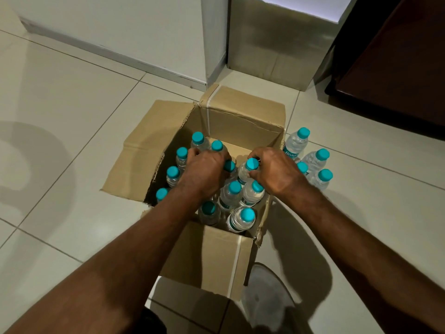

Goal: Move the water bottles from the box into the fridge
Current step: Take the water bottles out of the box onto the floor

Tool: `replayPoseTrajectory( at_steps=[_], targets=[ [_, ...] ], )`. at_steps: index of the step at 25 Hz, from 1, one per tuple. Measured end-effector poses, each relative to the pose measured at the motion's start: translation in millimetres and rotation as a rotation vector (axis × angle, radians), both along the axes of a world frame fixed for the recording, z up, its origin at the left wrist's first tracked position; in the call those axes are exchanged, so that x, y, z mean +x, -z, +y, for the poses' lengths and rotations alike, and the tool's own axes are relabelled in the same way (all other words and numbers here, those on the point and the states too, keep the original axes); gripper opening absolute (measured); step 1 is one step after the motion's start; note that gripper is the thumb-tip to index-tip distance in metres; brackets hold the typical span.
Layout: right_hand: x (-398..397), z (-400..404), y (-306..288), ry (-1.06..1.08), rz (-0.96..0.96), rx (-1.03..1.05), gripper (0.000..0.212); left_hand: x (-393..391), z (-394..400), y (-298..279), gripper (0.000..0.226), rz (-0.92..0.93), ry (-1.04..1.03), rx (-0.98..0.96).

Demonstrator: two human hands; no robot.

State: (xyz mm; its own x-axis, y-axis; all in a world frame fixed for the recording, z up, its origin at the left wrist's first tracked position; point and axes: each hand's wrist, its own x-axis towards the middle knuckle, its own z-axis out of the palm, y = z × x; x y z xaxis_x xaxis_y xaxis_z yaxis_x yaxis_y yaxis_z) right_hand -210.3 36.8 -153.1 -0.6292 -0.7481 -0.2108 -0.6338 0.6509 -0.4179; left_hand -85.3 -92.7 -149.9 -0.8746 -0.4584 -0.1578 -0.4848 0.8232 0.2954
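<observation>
An open cardboard box (243,126) stands on the tiled floor, holding several clear water bottles with teal caps. My left hand (204,172) reaches down into the box's middle, fingers curled over bottles there; what it grips is hidden under the hand. My right hand (277,173) pinches the neck of one bottle (249,171) just below its teal cap. Several more bottles (313,162) stand on the floor right of the box. The silver fridge (277,44) stands beyond the box, its top cut off by the frame.
A dark wooden cabinet (397,68) stands at the right, close to the fridge. A white wall with a skirting board (108,49) runs along the back left. The box flaps (149,150) spread out to the left and toward me. My foot (267,295) is below the box.
</observation>
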Motion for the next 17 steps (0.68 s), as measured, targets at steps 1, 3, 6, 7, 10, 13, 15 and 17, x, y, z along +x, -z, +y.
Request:
replayPoseTrajectory(
  at_steps=[1,3,6,7,10,13,15,17],
  targets=[
    [-1.6,1.2,-0.4,-0.004,-0.004,-0.007,0.031,0.2,-0.1,0.8,0.034,0.018,-0.002,0.002],
    [-3.0,4.4,-1.4,-0.021,0.004,-0.030,0.028,0.9,0.1,2.2,0.032,0.050,-0.013,0.020],
    [-2.7,9.4,-3.5,-0.050,0.033,-0.071,0.024,1.6,-1.1,1.0,0.031,0.098,-0.030,0.062],
    [-2.6,11.2,-5.0,-0.046,0.033,-0.095,0.023,1.1,-1.6,-1.2,0.031,0.123,-0.030,0.074],
    [-5.0,15.9,-16.0,0.063,-0.043,-0.269,0.025,-4.1,1.1,-15.3,0.032,0.268,-0.049,0.116],
    [-8.8,22.8,-36.0,0.205,-0.134,-0.549,0.027,-11.6,14.0,-42.9,0.033,0.442,-0.102,0.215],
    [-11.1,28.3,-51.1,0.269,-0.155,-0.679,0.030,-16.0,24.8,-62.0,0.033,0.571,-0.114,0.273],
    [-14.1,37.9,-66.0,0.303,-0.102,-0.753,0.032,-21.0,36.1,-77.8,0.036,0.646,-0.134,0.281]
  ],
)
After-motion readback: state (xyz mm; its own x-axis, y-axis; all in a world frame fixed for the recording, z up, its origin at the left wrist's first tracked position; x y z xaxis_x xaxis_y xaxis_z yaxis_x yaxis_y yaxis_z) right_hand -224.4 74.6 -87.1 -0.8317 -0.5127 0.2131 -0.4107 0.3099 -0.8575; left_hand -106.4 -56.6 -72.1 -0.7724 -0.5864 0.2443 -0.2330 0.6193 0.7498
